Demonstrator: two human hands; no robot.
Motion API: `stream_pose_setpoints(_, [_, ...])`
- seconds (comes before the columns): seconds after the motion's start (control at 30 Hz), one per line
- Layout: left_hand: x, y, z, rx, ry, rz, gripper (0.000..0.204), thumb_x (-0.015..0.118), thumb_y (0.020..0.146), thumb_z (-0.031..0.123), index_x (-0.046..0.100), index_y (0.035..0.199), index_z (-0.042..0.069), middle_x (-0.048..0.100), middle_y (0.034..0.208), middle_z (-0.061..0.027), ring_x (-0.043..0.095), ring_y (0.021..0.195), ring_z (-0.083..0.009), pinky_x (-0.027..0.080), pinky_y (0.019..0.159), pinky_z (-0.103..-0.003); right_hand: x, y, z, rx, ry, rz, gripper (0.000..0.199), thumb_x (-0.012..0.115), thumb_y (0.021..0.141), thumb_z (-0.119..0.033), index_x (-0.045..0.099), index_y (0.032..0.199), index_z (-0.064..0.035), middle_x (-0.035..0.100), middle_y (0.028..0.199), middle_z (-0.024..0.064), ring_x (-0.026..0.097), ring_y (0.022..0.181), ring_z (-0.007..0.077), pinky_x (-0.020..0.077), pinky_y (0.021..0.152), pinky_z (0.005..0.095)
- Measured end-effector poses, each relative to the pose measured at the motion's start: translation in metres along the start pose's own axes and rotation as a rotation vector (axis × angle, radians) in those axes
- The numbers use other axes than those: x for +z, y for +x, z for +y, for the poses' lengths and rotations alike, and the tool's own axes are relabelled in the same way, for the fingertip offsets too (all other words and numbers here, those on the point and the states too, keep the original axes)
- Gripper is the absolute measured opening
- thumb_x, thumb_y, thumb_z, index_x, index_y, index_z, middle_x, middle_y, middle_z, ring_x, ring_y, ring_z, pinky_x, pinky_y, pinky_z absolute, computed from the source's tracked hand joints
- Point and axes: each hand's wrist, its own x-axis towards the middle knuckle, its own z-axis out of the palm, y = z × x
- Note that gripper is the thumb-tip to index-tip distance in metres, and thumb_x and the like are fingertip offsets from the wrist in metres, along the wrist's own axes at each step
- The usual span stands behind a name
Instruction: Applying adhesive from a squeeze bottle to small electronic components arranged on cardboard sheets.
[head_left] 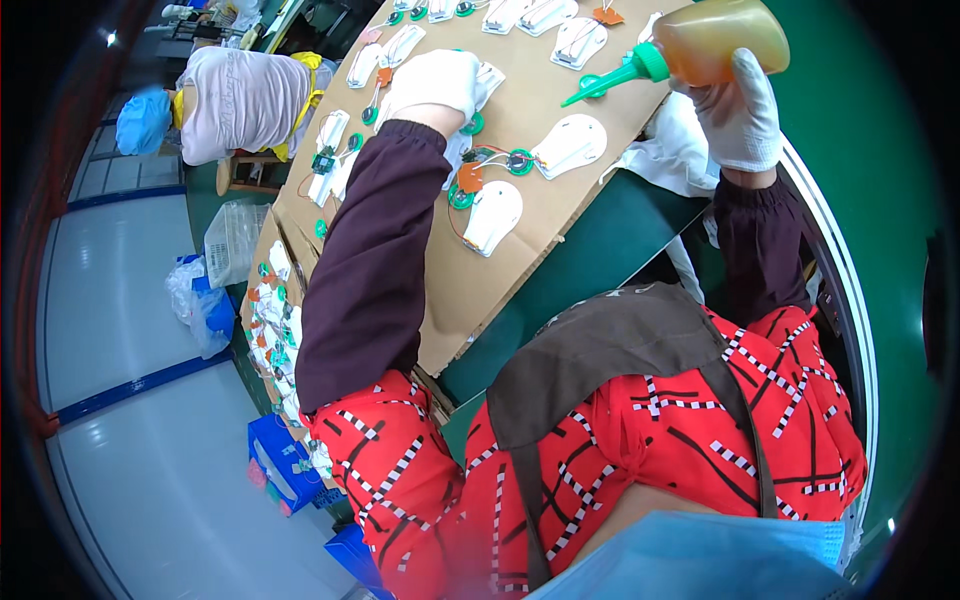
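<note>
My left hand (435,82), in a white glove, presses down on a white plastic shell (484,80) lying on a brown cardboard sheet (520,250). My right hand (745,110), also gloved, grips an amber squeeze bottle (715,38) tilted sideways; its green nozzle (610,80) points left toward the left hand. Around them on the cardboard lie several white shells (570,145) wired to small green discs (519,160) and orange tabs (470,177).
The cardboard rests on a green table (600,250) with a white cloth (670,160) at its right edge. Another person in a pale top (245,100) sits at far left. Boxes of similar parts (275,320) and blue bins (280,465) stand by the grey floor.
</note>
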Motion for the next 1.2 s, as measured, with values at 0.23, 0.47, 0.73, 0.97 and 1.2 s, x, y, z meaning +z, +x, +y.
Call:
stream_pose_setpoints(0.23, [-0.002,-0.007,-0.013,-0.091,-0.295,-0.024,0.032,0.059,0.085,0.038,0.071,0.088,0.009,0.069,0.086,-0.015,0.066,0.084,-0.0315,0.051,0.077,-0.038,0.07,0.007,0.001,-0.16,-0.073,-0.024,0.054,0.067,0.086,-0.033,0.047,0.124,-0.0007,0.064,0.108,0.0123,0.065,0.097,0.0232,0.053,0.081,0.0339])
stream_pose_setpoints(0.47, [0.005,-0.004,-0.019,0.04,-0.186,-0.015,0.024,0.054,0.089,0.023,0.063,0.105,0.008,0.067,0.094,-0.0168,0.065,0.091,-0.0332,0.05,0.079,-0.041,0.08,0.026,0.009,-0.14,-0.149,-0.081,0.057,0.074,0.079,-0.023,0.049,0.123,-0.0001,0.064,0.106,0.0099,0.064,0.096,0.0203,0.0512,0.083,0.0321])
stream_pose_setpoints(0.73, [0.015,-0.011,-0.021,-0.062,-0.539,0.106,0.029,0.055,0.088,0.024,0.062,0.111,0.009,0.067,0.092,-0.0172,0.065,0.088,-0.0328,0.05,0.08,-0.039,0.096,0.046,0.016,-0.053,-0.28,-0.155,0.073,0.081,0.071,-0.008,0.043,0.133,-0.0014,0.06,0.116,0.0093,0.061,0.103,0.0183,0.0496,0.09,0.032])
stream_pose_setpoints(0.97, [0.011,-0.009,-0.029,0.112,-0.365,0.131,0.023,0.054,0.088,0.024,0.068,0.098,0.008,0.068,0.09,-0.0127,0.066,0.084,-0.0278,0.05,0.077,-0.037,0.097,0.052,0.022,-0.082,-0.361,-0.232,0.073,0.08,0.07,-0.007,0.044,0.133,-0.0028,0.059,0.117,0.0088,0.058,0.106,0.018,0.0482,0.09,0.0324])
stream_pose_setpoints(1.2, [0.016,-0.006,-0.031,0.067,-0.53,0.055,0.023,0.052,0.093,0.023,0.064,0.107,0.01,0.067,0.093,-0.01,0.063,0.091,-0.0267,0.048,0.082,-0.035,0.101,0.052,0.028,-0.092,-0.537,-0.274,0.08,0.085,0.065,-0.012,0.043,0.133,-0.0026,0.058,0.121,0.0089,0.055,0.111,0.0179,0.0446,0.096,0.0332])
